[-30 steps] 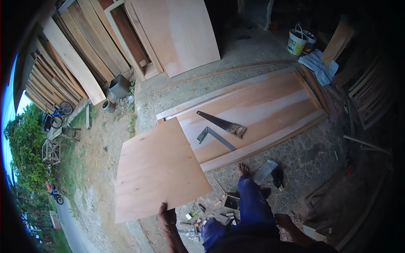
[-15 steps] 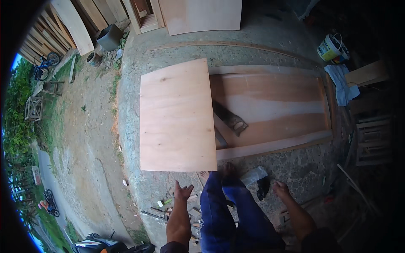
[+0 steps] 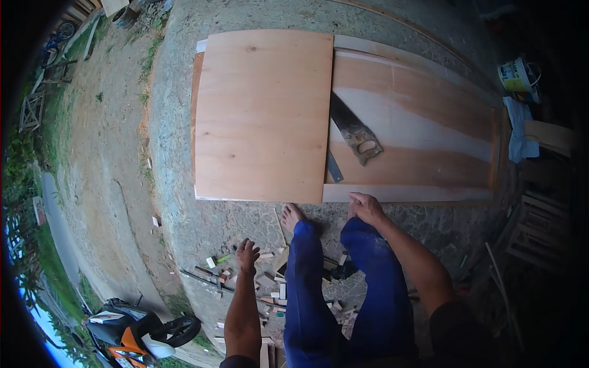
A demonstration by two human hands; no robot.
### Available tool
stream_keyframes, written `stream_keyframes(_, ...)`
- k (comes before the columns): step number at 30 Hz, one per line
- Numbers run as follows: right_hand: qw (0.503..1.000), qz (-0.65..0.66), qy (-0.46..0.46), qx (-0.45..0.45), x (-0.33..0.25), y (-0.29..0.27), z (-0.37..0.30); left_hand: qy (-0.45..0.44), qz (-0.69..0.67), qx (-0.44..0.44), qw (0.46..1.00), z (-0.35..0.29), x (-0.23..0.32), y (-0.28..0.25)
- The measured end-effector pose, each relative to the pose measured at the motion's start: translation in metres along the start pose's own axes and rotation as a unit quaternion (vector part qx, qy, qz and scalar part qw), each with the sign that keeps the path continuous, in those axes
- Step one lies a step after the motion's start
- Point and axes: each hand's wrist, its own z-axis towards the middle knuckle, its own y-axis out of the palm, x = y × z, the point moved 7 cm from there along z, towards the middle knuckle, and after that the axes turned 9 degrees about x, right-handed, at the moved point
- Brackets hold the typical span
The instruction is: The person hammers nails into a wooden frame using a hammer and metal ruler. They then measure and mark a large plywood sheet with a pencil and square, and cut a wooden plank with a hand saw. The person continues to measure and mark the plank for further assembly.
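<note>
Ply sheet (image 3: 264, 116), 11 o'clock, is now down on panel (image 3: 429, 122), so L end's mostly covered. L hand (image 3: 247, 255), 7 o'clock, half-curled, empty; R hand (image 3: 368, 210), 4 o'clock, loosely bent, empty.

Plywood sheet (image 3: 264, 116), 11 o'clock: pale pinkish tan, plain, few small dark knots. Panel (image 3: 423, 132), 2 o'clock: reddish brown, broad wavy whitish bands. Saw (image 3: 351, 129), 1 o'clock: dark grey blade, blotchy brownish handle. Flat metal strip (image 3: 334, 168), 2 o'clock: grey. Trousers (image 3: 307, 288), 6 o'clock: deep blue. Motorbike (image 3: 130, 334), between 7 and 8: black, orange, white. Bucket (image 3: 512, 76), 2 o'clock: white, yellow-green patch. Cloth (image 3: 520, 132), toward 3: light blue.
</note>
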Motion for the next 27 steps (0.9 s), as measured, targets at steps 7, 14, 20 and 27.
stream_keyframes(7, 0.993, -0.103, -0.012, -0.056, 0.041, 0.070, 0.119, 0.216, -0.036, 0.105, 0.970, 0.130, 0.079, 0.008)
stream_keyframes(14, 0.968, 0.147, 0.138, -0.150, 0.056, 0.122, 0.183, 0.330, -0.120, 0.314, 0.882, 0.179, 0.138, 0.020)
stream_keyframes(20, 0.954, 0.181, 0.015, -0.239, 0.031, 0.143, 0.211, 0.425, -0.295, 0.288, 0.806, 0.222, 0.131, 0.014)
stream_keyframes(27, 0.928, 0.253, -0.044, -0.269, 0.039, 0.163, 0.198, 0.458, -0.070, 0.426, 0.777, 0.249, 0.155, -0.065)
